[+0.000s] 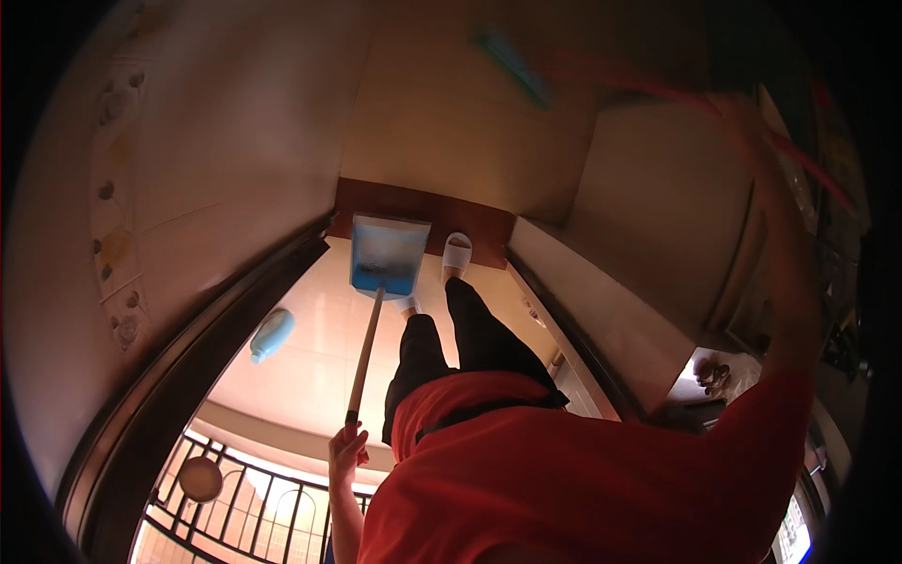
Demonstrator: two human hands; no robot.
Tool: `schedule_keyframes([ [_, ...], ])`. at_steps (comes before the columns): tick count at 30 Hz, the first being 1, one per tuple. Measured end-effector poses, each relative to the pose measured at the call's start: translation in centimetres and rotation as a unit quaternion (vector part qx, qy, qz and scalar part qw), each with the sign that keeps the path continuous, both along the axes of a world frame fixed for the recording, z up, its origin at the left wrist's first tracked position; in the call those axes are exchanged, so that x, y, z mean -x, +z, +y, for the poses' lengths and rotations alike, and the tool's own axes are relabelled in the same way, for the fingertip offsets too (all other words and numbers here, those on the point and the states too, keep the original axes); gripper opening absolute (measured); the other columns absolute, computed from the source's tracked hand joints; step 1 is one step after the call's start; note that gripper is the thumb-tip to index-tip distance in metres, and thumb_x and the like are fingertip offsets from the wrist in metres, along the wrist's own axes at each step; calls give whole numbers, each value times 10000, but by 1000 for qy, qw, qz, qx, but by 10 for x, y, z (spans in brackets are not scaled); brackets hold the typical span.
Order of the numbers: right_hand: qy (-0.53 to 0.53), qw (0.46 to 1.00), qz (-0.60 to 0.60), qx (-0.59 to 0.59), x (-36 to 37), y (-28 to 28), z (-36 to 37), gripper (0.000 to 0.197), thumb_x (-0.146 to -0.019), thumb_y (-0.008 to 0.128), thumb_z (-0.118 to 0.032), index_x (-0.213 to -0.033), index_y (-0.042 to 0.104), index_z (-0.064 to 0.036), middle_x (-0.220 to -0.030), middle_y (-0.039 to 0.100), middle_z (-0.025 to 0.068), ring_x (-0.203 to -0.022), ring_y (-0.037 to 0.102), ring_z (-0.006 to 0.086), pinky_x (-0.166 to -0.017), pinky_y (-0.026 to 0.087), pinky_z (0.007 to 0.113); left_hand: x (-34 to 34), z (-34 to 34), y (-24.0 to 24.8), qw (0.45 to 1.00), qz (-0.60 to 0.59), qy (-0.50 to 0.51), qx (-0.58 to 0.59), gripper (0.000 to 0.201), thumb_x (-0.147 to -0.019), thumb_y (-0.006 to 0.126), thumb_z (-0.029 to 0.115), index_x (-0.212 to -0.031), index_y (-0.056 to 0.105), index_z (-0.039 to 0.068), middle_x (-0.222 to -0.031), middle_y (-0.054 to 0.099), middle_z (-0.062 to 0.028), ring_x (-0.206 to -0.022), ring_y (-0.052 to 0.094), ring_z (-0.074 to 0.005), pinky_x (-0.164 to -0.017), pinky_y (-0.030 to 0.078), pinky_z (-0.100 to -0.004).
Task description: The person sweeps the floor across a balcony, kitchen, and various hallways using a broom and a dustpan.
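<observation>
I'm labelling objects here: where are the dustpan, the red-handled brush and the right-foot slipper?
Dustpan (391,242), head view: inner floor of the pan.
Red-handled brush (513,67), head view: its blurred teal head.
Right-foot slipper (457,255), head view: white strap over the foot.

Centre: dustpan (390,249) at the threshold (479,209), left of the right slipper (458,250); its handle (365,362) extends near, to the left hand (348,453). Left: bottle (272,336) on the floor (315,362), between door frame (178,399) and handle; railing (266,493) near left. Far right: broom (648,83) in the right hand (735,120), its head (512,66) left of that hand.
</observation>
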State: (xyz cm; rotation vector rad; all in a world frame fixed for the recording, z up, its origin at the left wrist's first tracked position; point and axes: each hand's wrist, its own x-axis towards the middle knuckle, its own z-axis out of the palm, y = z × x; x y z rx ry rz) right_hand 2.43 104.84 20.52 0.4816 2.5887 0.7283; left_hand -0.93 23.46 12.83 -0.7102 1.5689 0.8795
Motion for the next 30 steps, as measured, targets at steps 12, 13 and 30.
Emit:
schedule_keyframes([
  [12,105,988,18,115,-11,-56,-18,181,-728,559,-109,-903,603,-110,-926,569,137,-884,539,328,-789,427,439,7,6,-5,999,-9,-33,17,392,-771,662,168,-1071,526,-44,-510,461,13,-383,434,-79,-369,354,-216],
  [13,142,981,50,119,-3,-76,-18,163,-722,559,-106,-879,603,-107,-909,570,136,-877,540,328,-782,428,442,7,10,-3,999,-9,-27,25,392,-771,663,166,-1068,525,-50,-512,461,12,-384,436,-80,-370,355,-216],
  [30,-3,1000,25,7,61,-81,43,127,-780,556,-150,-816,592,-34,-856,605,163,-811,592,338,-691,485,430,-27,-41,23,997,-17,49,51,398,-782,651,138,-1117,518,-31,-530,451,15,-407,443,-85,-386,345,-210],
])
